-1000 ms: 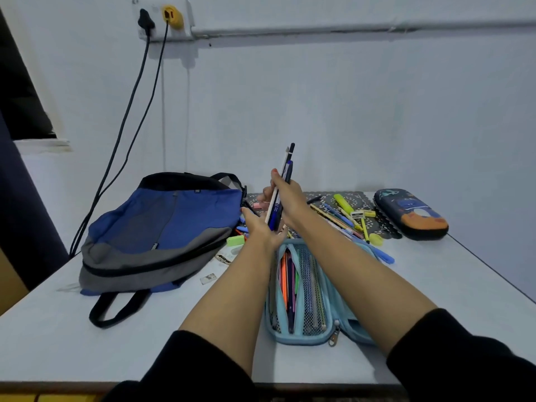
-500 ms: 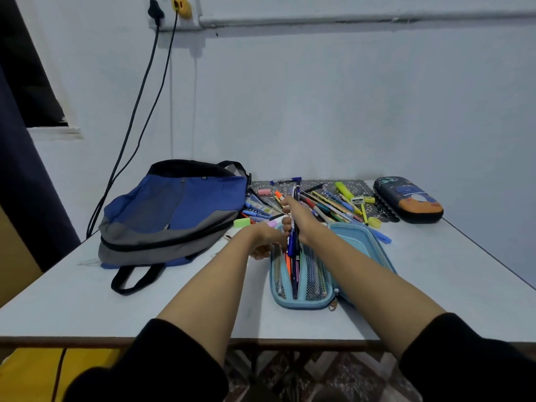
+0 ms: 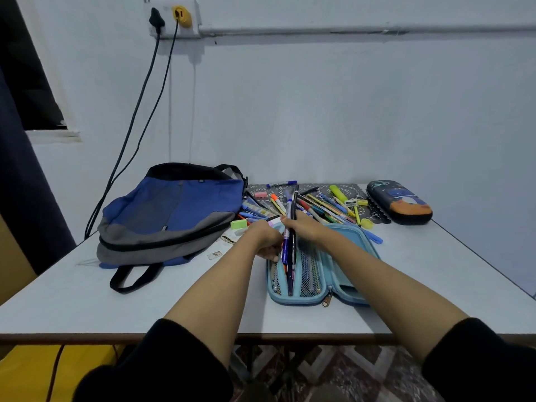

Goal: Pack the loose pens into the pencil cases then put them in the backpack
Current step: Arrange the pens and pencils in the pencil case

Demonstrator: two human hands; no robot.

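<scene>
Pens [image 3: 287, 245] are gripped by the right hand [image 3: 305, 227], tips inside the open blue pencil case [image 3: 290, 302] near the table's [image 3: 145, 309] front edge. Its left rim is held by the left hand [image 3: 265, 238], and the backpack [image 3: 174, 216] is laid at the left edge.

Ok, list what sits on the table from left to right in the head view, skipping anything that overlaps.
backpack → green eraser → open blue pencil case → dark pencil case
</scene>
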